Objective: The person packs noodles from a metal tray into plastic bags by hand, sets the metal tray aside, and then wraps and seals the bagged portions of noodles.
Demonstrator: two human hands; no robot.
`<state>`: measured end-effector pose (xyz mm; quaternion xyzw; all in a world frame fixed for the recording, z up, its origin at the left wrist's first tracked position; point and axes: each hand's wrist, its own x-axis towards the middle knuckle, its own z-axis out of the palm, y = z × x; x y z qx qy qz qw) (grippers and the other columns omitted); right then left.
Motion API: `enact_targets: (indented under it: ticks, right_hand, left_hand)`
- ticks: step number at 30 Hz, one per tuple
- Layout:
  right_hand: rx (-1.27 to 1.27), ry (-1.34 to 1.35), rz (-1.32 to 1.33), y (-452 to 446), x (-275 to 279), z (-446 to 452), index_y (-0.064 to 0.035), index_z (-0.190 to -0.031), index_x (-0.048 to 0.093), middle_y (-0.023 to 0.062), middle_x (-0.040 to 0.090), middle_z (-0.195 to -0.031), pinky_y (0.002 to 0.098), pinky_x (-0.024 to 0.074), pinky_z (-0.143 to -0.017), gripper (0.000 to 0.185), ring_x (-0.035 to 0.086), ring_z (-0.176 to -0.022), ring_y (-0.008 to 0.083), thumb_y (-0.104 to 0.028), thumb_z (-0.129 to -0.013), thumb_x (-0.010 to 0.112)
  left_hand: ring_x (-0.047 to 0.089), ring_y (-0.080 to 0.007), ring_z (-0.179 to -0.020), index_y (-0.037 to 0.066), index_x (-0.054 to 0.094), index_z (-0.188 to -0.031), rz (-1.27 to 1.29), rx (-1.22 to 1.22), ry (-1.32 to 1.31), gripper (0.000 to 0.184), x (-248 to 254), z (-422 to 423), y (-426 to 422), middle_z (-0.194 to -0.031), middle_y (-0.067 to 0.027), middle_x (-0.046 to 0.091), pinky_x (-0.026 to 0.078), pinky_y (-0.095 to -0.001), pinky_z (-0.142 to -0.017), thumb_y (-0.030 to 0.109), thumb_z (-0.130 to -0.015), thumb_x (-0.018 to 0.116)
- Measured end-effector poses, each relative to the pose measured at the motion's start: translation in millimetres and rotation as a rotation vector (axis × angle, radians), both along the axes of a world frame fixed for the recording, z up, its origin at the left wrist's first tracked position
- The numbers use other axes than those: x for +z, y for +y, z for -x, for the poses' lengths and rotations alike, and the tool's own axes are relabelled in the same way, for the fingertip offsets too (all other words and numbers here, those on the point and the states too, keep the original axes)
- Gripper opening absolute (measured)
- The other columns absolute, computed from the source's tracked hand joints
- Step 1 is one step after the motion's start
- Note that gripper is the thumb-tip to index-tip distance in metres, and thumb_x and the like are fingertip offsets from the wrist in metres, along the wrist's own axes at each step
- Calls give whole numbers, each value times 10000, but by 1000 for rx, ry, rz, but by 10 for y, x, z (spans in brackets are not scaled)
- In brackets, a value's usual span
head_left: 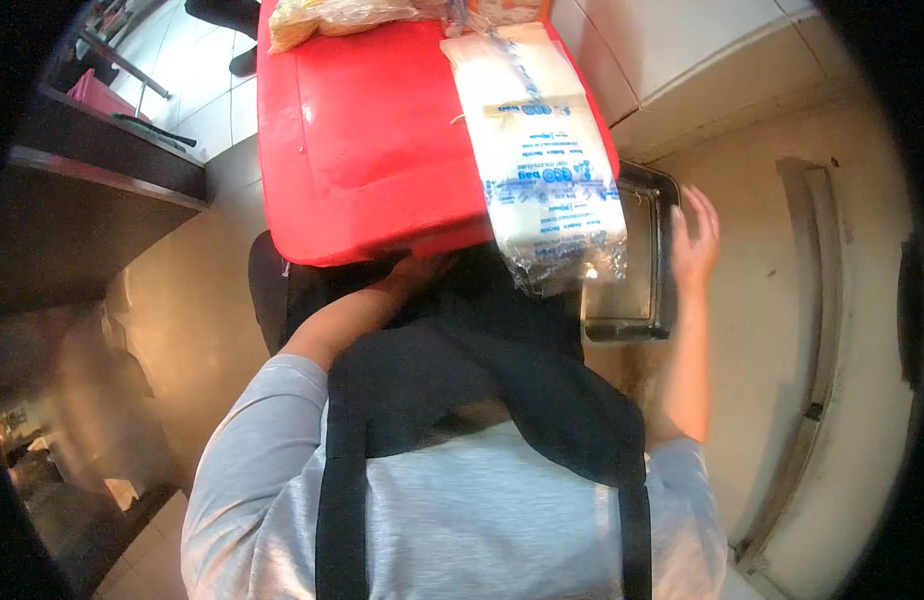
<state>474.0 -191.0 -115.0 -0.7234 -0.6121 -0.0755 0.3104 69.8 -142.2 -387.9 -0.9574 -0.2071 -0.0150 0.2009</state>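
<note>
My right hand [695,238] is raised at the right with its fingers apart and nothing in them, just beside a dark-rimmed metal tray [666,262]. My left hand [422,268] is mostly hidden under the front edge of a red lid or tabletop [382,130], so its fingers cannot be made out. A stack of white plastic bags with blue print [552,150] lies along the right side of the red surface, its clear crumpled end hanging over the front edge and partly over the tray.
At the back of the red surface lies a bag with yellowish contents [332,18]. A dark shelf or counter [102,170] stands at the left, with a pink item [94,92] behind it. A pale wall [752,220] runs along the right.
</note>
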Motion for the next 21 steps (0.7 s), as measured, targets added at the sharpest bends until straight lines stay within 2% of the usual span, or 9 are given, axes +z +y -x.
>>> enact_targets:
  ticks: [1, 2, 5, 7, 8, 12, 15, 17, 21]
  right_hand:
    - [116, 26, -54, 229, 151, 337, -115, -1196, 608, 107, 581, -1233, 385, 379, -1022, 346, 511, -1187, 290, -153, -853, 626]
    - [209, 60, -32, 441, 283, 654, -97, -1187, 612, 118, 579, -1237, 365, 376, -1024, 340, 502, -1202, 275, -137, -849, 623]
    - [493, 121, 71, 1043, 221, 1314, -73, -1185, 611, 139, 572, -1247, 355, 391, -1012, 364, 511, -1191, 282, -116, -824, 635]
    - [523, -81, 12, 1353, -20, 1636, -57, -1128, 626, 145, 611, -1127, 368, 436, -947, 328, 559, -1082, 311, -97, -803, 648]
    - [458, -67, 53, 1413, -37, 1765, -59, -1089, 635, 145, 606, -1073, 383, 446, -917, 293, 563, -1033, 316, -92, -798, 646]
    - [315, -5, 122, 1469, -126, 1953, -52, -935, 651, 137, 574, -884, 412, 474, -807, 172, 574, -877, 321, -82, -766, 662]
    - [329, 41, 61, 1485, -199, 1902, -41, -856, 649, 124, 573, -815, 403, 486, -740, 120, 585, -807, 320, -70, -743, 677]
    - [348, 58, 40, 1485, -227, 1853, -28, -839, 650, 118, 591, -797, 376, 493, -702, 105, 598, -758, 298, -57, -741, 676]
    - [340, 170, 90, 1517, -180, 1744, -16, -864, 660, 91, 631, -791, 308, 496, -658, 116, 613, -693, 196, -35, -750, 666]
  left_hand:
    - [565, -366, -1101, 127, 392, -1387, 76, 36, -17, 470, -103, 13, 6, -1348, -203, 460, 447, -499, -943, 267, -940, 358]
    - [587, -371, -1061, 132, 396, -1384, 331, 79, 24, 475, -347, 4, 53, -1305, -209, 500, 448, -506, -938, 272, -930, 370]
    - [632, -360, -952, 102, 477, -1305, 790, 307, 96, 441, -269, -11, 75, -1149, -224, 596, 465, -513, -896, 264, -903, 395]
    - [646, -343, -911, 71, 547, -1216, 851, 374, 133, 400, -323, 14, 90, -1060, -232, 630, 481, -506, -860, 247, -883, 410]
    - [648, -333, -905, 57, 580, -1164, 812, 345, 156, 378, -612, 74, 99, -1029, -235, 635, 489, -498, -842, 236, -873, 419]
    - [649, -334, -888, 18, 662, -967, 856, 315, -35, 312, -636, 157, 59, -936, -262, 640, 502, -503, -787, 202, -840, 444]
    - [642, -345, -920, 15, 665, -954, 1042, 393, 49, 297, -35, 107, 123, -935, -269, 640, 491, -502, -814, 181, -824, 456]
    - [645, -338, -942, 74, 660, -1027, 1096, 453, 183, 312, 118, 25, 163, -1018, -197, 652, 486, -494, -846, 228, -852, 454]
    - [638, -344, -951, 87, 670, -1031, 895, 256, 207, 293, 386, 149, 96, -1040, -163, 658, 488, -484, -844, 222, -852, 480]
